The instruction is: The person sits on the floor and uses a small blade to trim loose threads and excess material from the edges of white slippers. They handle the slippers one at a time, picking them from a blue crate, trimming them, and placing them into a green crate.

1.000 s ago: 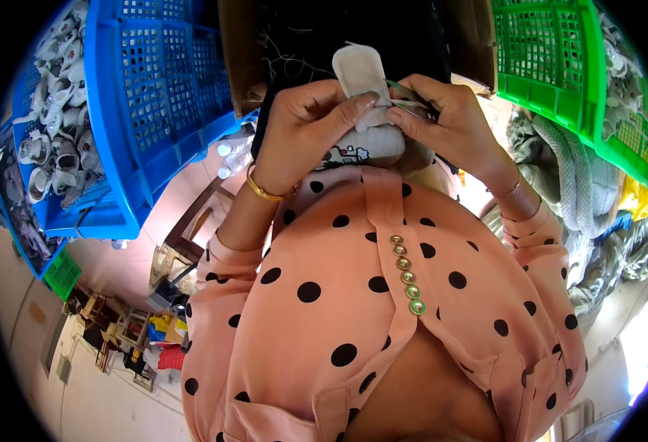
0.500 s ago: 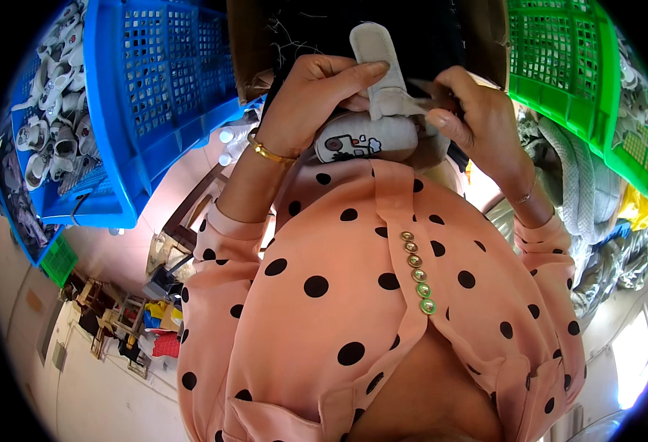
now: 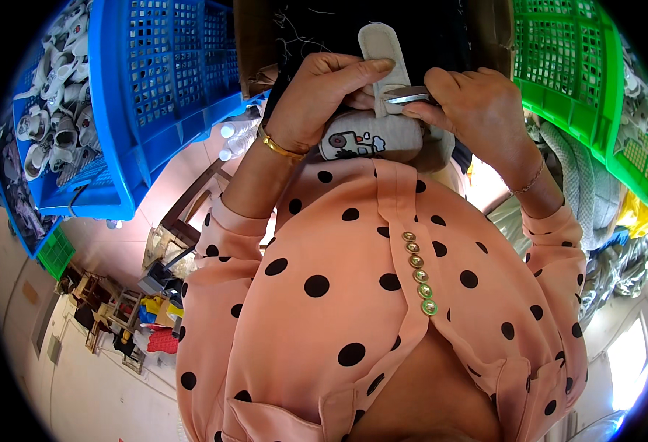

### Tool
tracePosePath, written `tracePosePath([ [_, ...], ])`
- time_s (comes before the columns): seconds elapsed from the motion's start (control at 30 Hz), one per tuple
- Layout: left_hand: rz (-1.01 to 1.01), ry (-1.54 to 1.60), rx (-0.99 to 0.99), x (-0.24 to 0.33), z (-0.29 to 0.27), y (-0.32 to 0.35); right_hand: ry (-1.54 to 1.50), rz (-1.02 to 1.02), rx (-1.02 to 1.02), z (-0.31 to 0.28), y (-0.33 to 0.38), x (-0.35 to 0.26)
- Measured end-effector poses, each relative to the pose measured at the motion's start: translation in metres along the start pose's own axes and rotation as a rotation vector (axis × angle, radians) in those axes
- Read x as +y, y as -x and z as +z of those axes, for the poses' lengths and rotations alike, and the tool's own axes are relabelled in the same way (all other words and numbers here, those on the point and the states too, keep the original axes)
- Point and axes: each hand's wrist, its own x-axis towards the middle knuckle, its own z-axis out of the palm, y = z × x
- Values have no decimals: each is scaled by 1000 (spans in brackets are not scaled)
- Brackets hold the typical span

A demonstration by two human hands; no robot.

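Note:
My left hand [image 3: 331, 96] pinches a pale fabric strap [image 3: 380, 43] between thumb and fingers, and the strap's rounded end stands up. Below that hand, against my shirt, lies a small whitish shoe upper [image 3: 375, 136] with a cartoon vehicle on it; the strap appears to belong to it. In my right hand [image 3: 475, 103] are metal thread snips [image 3: 407, 94], gripped in closed fingers. Their pointed blades lie at the base of the strap. Most of the snips' handle is hidden in my fist.
A blue plastic basket [image 3: 129, 147] with many small shoe uppers [image 3: 62, 129] stands at the left. On the right is a green basket [image 3: 571, 92] holding more pale pieces. Dark cloth [image 3: 368, 11] with loose threads covers my lap. Clear bottles [image 3: 237, 140] stand beyond my left wrist.
My right hand has turned and moved its blades in to the strap's base; the snips were blurred before. My left hand keeps its pinch on the strap, shifted slightly right.

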Motion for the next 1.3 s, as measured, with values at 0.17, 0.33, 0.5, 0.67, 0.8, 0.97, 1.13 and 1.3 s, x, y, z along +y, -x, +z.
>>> tracePosePath([
  [0.17, -22, 6, 17, -2, -1, -1, 29, -25, 18, 3, -3, 0],
  [0.33, -38, 15, 59, -2, 3, 0, 35, -41, 34, 5, -4, 1],
  [0.5, -45, 38, 48, -1, 4, 0, -11, -37, 19, 8, -4, 4],
  [0.67, -52, 58, 62, 0, 8, 0, -58, -22, -41, 10, -4, 7],
  [0.8, -54, 56, 62, 1, 9, 0, -48, -26, -54, 7, -4, 6],
  [0.97, -48, 45, 70, 1, 12, 2, -56, -21, -76, 6, -4, 4],
  [1.13, -43, 20, 66, 2, 12, 3, -322, 160, -186, 6, -1, 5],
  [1.3, 10, -31, 57, -5, 8, 1, -1032, 487, -190, 11, 5, 14],
])
